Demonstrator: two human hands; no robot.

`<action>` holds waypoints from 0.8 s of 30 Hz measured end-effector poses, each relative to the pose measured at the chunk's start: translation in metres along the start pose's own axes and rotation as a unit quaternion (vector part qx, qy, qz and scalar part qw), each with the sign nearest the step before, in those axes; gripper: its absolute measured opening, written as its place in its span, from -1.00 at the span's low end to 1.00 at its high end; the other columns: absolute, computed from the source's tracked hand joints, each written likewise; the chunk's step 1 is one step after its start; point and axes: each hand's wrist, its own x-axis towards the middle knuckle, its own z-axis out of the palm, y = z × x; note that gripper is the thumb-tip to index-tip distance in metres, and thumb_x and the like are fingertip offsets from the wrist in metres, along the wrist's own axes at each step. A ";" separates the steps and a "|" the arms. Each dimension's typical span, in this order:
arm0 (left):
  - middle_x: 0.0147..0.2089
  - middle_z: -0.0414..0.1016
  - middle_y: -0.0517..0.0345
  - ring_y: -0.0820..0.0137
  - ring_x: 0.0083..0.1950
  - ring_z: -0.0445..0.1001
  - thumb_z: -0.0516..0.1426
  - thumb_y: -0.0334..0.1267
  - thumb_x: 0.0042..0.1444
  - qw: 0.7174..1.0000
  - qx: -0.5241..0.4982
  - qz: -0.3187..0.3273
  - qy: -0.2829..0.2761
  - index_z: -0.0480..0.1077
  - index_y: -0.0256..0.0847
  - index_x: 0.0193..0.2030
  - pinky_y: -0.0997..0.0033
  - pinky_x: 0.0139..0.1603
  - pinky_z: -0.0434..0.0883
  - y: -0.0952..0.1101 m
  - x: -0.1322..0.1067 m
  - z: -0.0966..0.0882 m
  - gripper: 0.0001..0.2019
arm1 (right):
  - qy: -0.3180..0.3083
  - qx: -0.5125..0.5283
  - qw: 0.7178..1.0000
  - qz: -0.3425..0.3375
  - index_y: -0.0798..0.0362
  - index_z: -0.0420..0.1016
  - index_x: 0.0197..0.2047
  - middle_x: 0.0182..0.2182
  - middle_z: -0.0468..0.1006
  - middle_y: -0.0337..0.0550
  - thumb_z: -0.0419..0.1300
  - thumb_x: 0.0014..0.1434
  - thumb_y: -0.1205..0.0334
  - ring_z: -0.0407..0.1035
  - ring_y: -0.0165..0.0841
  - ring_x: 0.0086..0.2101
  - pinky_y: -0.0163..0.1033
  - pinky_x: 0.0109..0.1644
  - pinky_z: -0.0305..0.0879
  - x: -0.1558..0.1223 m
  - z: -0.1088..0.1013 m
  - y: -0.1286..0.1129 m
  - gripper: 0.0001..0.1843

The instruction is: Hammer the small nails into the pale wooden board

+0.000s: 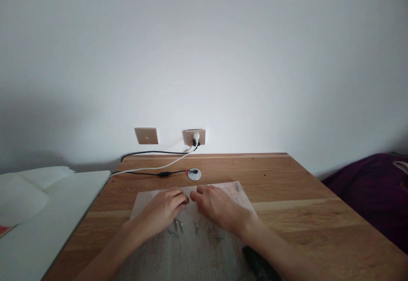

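Note:
Both hands are over a greyish, wood-grained board [178, 255] lying on the desk. My left hand [167, 206] is closed, its fingertips pinched together near the board's far part; whatever they hold is too small to make out. Just across from it, my right hand [212, 204] has its fingers curled together, and their contents are hidden too. A narrow gap separates the two hands. Several small, thin metal pieces, which look like screws [175, 225], lie on the board nearer to me, some below the left hand and others [196, 229] below the right.
A dark object [259, 264] sits partly under my right forearm. Behind the board, cables [164, 174] run across the wooden desk [287, 213] near a round grommet [194, 174]. A wall socket [191, 137] holds plugs. At left is a white surface [60, 213]; purple fabric [366, 187] lies right.

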 end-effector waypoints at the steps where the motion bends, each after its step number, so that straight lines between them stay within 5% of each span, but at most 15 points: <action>1: -0.17 0.57 0.15 0.32 -0.11 0.58 0.13 -0.48 0.37 1.000 0.004 0.003 -0.002 0.54 -0.18 -0.19 0.41 -0.05 0.40 0.001 0.001 0.000 -0.81 | 0.003 0.016 1.000 0.001 0.11 0.55 0.03 -0.08 0.67 -0.14 0.18 0.41 0.44 0.59 -0.27 -0.13 -0.07 -0.01 0.53 -0.001 -0.001 0.001 -0.81; 9: -0.13 0.59 0.10 0.29 -0.09 0.59 0.08 -0.55 0.35 0.998 0.061 0.012 -0.031 0.52 -0.21 -0.16 0.38 -0.03 0.41 0.005 0.004 -0.006 -0.77 | -0.092 0.200 0.974 -0.057 0.08 0.71 -0.08 -0.37 0.75 -0.20 0.27 0.29 0.36 0.55 -0.43 -0.41 -0.45 -0.38 0.26 -0.024 -0.005 0.005 -0.80; 16: -0.17 0.58 0.11 0.26 -0.11 0.58 0.16 -0.49 0.38 0.991 0.124 0.040 -0.027 0.49 -0.22 -0.21 0.34 -0.06 0.41 0.006 0.009 -0.003 -0.85 | -0.081 0.249 0.965 0.002 0.15 0.59 0.19 -0.23 0.77 0.01 0.24 0.34 0.22 0.63 -0.21 -0.22 -0.27 -0.14 0.37 -0.050 -0.002 0.006 -0.61; 24: -0.23 0.54 0.12 0.21 -0.19 0.57 0.38 -0.34 0.21 0.970 0.214 0.116 0.018 0.45 -0.24 -0.27 0.25 -0.12 0.47 -0.001 0.013 0.004 -0.82 | -0.043 0.292 0.951 0.096 0.04 0.42 0.34 -0.15 0.67 -0.04 0.06 0.44 0.01 0.53 -0.21 -0.15 -0.18 -0.02 0.40 -0.099 0.008 0.023 -0.49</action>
